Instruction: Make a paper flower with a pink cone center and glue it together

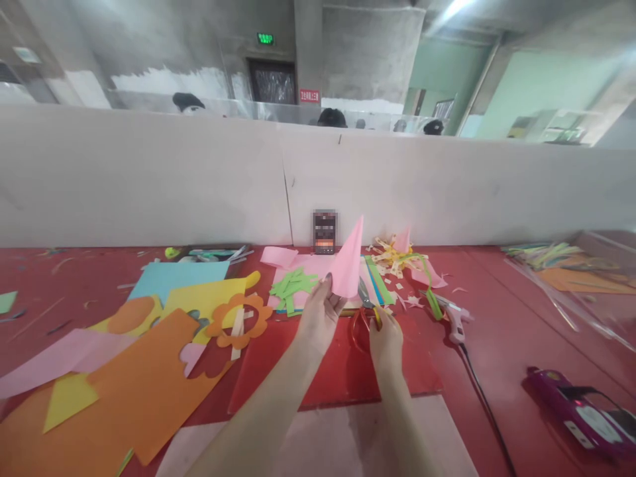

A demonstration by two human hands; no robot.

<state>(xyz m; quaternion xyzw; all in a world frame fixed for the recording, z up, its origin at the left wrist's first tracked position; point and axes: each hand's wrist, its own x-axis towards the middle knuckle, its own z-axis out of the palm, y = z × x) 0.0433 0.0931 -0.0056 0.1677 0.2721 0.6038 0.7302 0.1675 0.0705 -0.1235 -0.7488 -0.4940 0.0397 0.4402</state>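
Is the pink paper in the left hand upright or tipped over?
Upright, leaning slightly right: the pink paper has its narrow tip up, wide end down by the left hand.

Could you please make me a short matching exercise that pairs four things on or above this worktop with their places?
Things
1. Pink paper cone
2. Grey-bladed scissors with red-and-yellow handles
3. Orange scalloped paper ring
4. Pink glue gun with black cord

Places
A. On the worktop, right of the right hand
B. In the left hand
C. Left of the left hand
D. In the right hand

Pairs: 1-B; 2-D; 3-C; 4-A
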